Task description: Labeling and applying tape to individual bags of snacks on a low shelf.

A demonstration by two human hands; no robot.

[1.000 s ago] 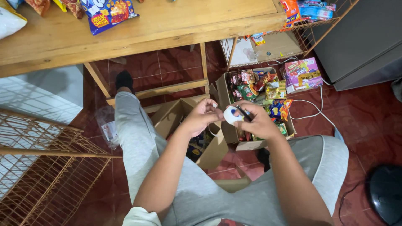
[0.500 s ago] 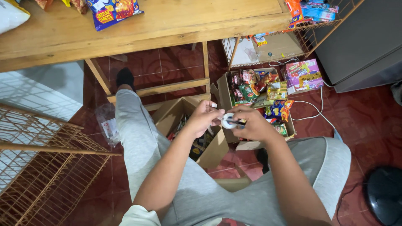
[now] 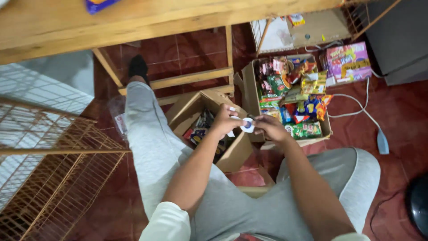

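Red-tiled floor (image 3: 401,116) under a wooden desk (image 3: 133,22): a seated person works a small white roll of tape (image 3: 247,125) over two cardboard boxes.

Left hand (image 3: 226,120) and right hand (image 3: 269,128) both pinch the roll between them, fingers closed on it, above the half-open box (image 3: 214,129). That box's flaps stand unsealed; the snack-filled box (image 3: 290,98) beside it is open too, so sealing seems barely begun.

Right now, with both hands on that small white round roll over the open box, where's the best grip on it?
On its outer rim, probably. The small white roll faces the camera flat side up, dark core showing, so the rim is exposed left and right. The left hand pinches from the left, the right hand from the right, above the open cardboard box. Come in from the sides, not from above.
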